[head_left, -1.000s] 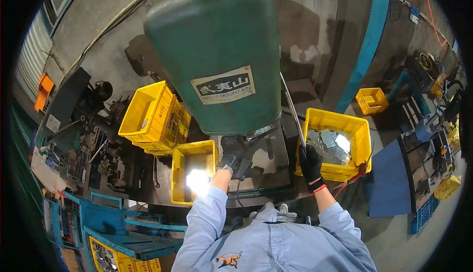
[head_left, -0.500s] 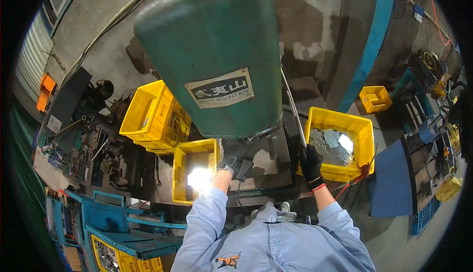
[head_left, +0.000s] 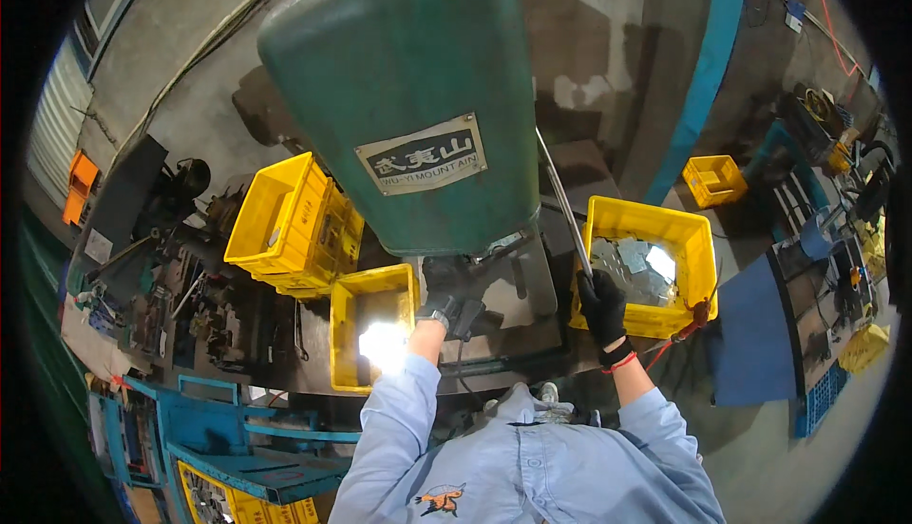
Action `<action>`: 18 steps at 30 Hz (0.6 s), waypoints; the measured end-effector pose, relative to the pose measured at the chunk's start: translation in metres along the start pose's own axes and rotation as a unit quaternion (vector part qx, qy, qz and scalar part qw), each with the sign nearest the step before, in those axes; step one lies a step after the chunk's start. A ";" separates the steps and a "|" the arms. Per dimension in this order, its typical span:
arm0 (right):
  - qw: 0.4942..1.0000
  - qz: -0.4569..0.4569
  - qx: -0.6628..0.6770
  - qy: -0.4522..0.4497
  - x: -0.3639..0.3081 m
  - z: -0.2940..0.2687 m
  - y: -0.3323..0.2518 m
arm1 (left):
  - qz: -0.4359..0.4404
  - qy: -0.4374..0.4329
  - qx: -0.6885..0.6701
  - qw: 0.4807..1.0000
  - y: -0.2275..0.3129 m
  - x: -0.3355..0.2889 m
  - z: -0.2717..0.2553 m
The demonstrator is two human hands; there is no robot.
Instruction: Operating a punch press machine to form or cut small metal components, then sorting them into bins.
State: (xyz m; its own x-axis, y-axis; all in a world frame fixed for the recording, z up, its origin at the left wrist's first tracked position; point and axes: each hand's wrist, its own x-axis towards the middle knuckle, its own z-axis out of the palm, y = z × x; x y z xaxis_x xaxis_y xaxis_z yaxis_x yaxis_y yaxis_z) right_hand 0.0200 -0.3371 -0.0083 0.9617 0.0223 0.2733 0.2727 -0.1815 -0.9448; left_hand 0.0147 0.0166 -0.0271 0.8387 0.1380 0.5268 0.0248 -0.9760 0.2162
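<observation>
My right hand (head_left: pixel 601 305), in a black glove, wraps round the lower end of a long metal lever (head_left: pixel 564 201) beside the green machine (head_left: pixel 408 96). Just right of it stands a yellow bin (head_left: pixel 698 239) holding several flat, shiny metal pieces (head_left: pixel 648 263). My left hand (head_left: pixel 429 311), dark and mostly lost against the machine's base, is between the near yellow bin (head_left: pixel 344 334) and a black device (head_left: pixel 465 319) with a cable. Its fingers cannot be made out. A bright glare covers part of the near bin's inside.
Stacked yellow bins (head_left: pixel 285 229) stand left of the machine. Tools and metal parts (head_left: pixel 190 305) crowd the bench further left. A blue metal frame (head_left: pixel 247 457) is at lower left. On the right are a small yellow bin (head_left: pixel 714 182) and a blue panel (head_left: pixel 755 339).
My left hand has drawn back from under the machine head, toward me. My right hand keeps its grip on the lever. The view has shifted slightly.
</observation>
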 end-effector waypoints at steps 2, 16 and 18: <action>0.999 0.037 0.012 0.013 -0.004 -0.015 -0.009 | 0.008 -0.024 -0.022 0.999 0.026 0.012 -0.014; 0.994 0.095 0.034 -0.033 -0.009 -0.026 -0.033 | -0.104 -0.183 -0.072 0.975 0.046 0.027 -0.065; 0.995 0.089 0.023 -0.028 -0.011 -0.028 -0.038 | -0.107 -0.183 -0.057 0.976 0.052 0.028 -0.070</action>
State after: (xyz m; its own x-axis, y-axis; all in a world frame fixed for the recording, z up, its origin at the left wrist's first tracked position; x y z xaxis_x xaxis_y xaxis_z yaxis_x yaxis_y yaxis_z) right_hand -0.0018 -0.3582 0.0297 0.9945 0.0496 0.0918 0.0979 -0.1414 -0.9851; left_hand 0.0011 -0.0186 0.0565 0.9595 0.2471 0.1350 0.1779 -0.9036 0.3898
